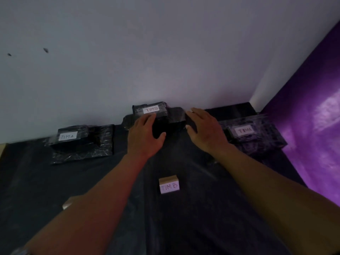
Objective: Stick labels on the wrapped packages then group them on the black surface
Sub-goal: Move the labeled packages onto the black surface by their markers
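Note:
Three groups of black wrapped packages lie along the wall on the black surface (184,227). The left group (82,144) carries a white label reading TIM A. The middle stack (152,111) has a label reading TIM B. The right group (257,137) bears a label reading TIM C. My left hand (145,133) rests against the front left of the middle stack, thumb on a dark package. Fingers spread, my right hand (206,129) touches its right side. A loose white label block (169,186) reading TIM B stands on the surface between my forearms.
A pale wall rises just behind the packages. A shiny purple sheet (309,126) borders the surface on the right. A small pale object (67,204) peeks out beside my left forearm.

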